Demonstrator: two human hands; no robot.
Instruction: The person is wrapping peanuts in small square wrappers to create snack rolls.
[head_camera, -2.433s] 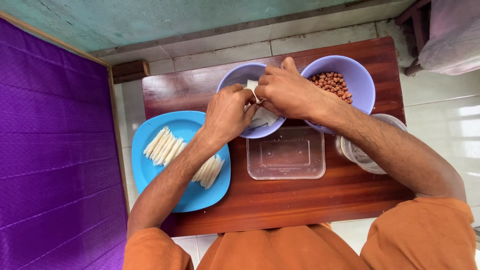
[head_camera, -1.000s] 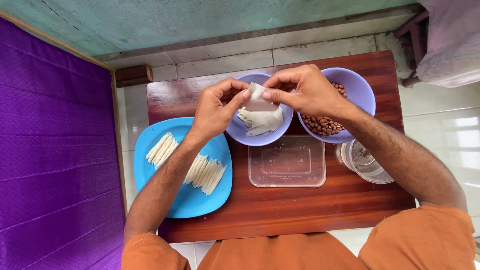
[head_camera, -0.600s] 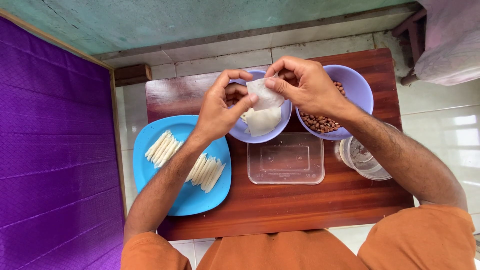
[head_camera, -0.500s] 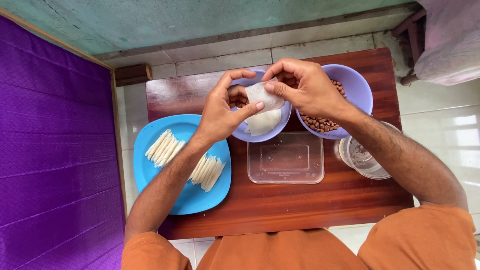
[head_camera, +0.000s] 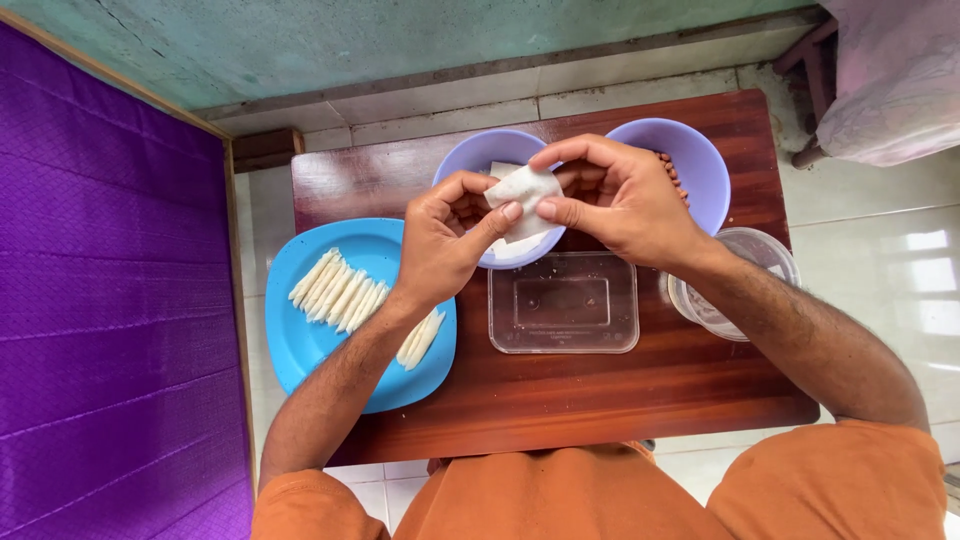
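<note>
Both hands hold one thin white pastry sheet above a lilac bowl that has more white sheets in it. My left hand pinches the sheet's left side with thumb and fingers. My right hand grips its right side and covers part of a second lilac bowl with brown filling. A blue plate at the left carries several rolled white sticks.
An empty clear rectangular container sits on the dark wooden table in front of the bowls. A round clear container lies under my right forearm. Purple fabric fills the left; tiled floor lies to the right.
Both hands lifted the white sheet out of the left bowl and brought it up between them. The fingers now pinch it closer together.
</note>
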